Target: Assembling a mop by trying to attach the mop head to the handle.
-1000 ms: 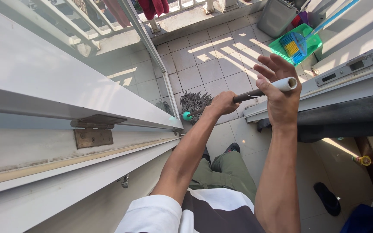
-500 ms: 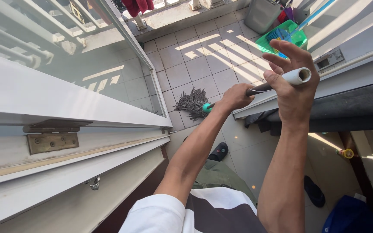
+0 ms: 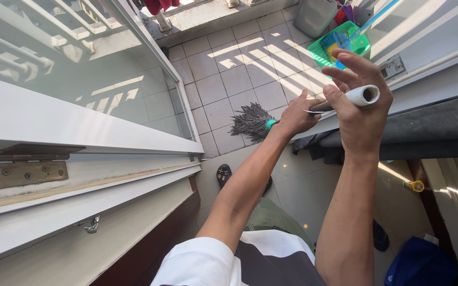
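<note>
Both hands gripped one mop handle [image 3: 364,96]: the right hand [image 3: 360,114] wrapped its top end, index finger spread; the left hand [image 3: 299,114] closed lower, steering the mop head [image 3: 251,122] flat on the tiled floor [image 3: 229,79].

Mop head [image 3: 252,121] on tiles [image 3: 223,69], dustpan [image 3: 340,45] beyond it.

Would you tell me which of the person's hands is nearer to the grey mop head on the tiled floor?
Left. The left hand grips the mop handle lower down, just above the mop head; the right hand holds the handle's white top end, farther away.
</note>
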